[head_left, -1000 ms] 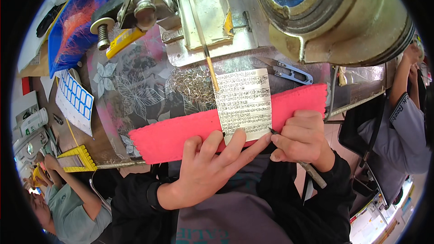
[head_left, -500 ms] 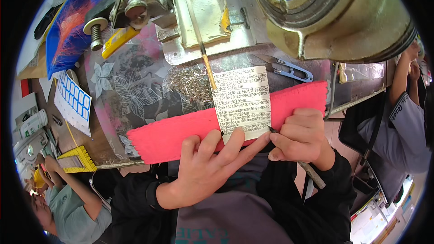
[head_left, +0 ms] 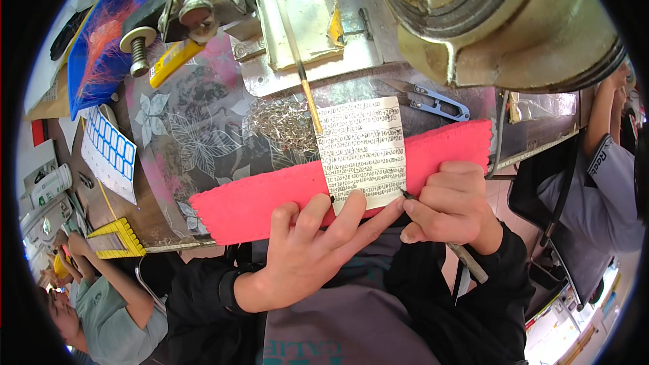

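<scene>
A narrow strip of white paper [head_left: 365,149], covered with rows of handwriting, lies across a long pink-red strip [head_left: 260,199] with jagged ends. My left hand [head_left: 301,250] rests with its fingers spread over the lower end of the paper, holding it flat. In my right hand [head_left: 449,206] is a pen [head_left: 468,263]. Its dark tip meets the paper near the lower right edge, close to a left fingertip. Just left of the paper sits a pile of small metal pieces [head_left: 284,124], with a thin brush [head_left: 304,84] reaching over it from a cream tray [head_left: 301,27].
Thread snips [head_left: 436,101] lie right of the paper. A large metal machine housing [head_left: 500,34] looms at far right. At left are a yellow cutter [head_left: 174,61], a blue bin [head_left: 101,88] with red fibres and a label sheet [head_left: 111,152]. Other people sit on both sides.
Hardly anything differs. Both hands keep their places on the paper and pen, and the view has shifted very slightly.
</scene>
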Motion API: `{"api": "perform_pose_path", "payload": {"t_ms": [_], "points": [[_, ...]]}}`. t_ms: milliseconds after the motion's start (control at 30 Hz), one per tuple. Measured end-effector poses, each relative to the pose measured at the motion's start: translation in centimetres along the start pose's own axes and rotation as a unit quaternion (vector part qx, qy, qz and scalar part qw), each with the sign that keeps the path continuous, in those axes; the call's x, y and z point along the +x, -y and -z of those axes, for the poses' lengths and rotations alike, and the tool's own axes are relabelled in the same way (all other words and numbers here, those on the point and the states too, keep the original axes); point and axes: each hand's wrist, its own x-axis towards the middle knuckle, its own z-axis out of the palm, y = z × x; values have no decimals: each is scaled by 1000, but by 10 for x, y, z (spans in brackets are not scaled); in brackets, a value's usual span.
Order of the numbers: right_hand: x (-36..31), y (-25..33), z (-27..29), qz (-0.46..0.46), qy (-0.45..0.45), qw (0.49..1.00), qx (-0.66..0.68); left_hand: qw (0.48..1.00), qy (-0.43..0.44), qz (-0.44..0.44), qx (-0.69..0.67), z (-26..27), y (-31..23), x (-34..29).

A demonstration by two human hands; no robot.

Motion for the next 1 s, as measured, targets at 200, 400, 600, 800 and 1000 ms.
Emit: {"api": "perform_pose_path", "payload": {"t_ms": [200,400,600,800,1000], "points": [[0,0,2,0,9,1000,2,1000,20,8,-15,4,-3,2],[-2,-1,0,-1,-4,1000,9,1000,14,2,-3,3,-1,0],[-3,-1,1,1,-8,1000,20,1000,15,9,-10,3,-2,1],[-2,-1,1,-2,-6,1000,20,1000,14,6,-12,3,-2,1],[-3,-1,0,2,-10,1000,6,1000,5,7,-10,2,-2,1]]}}
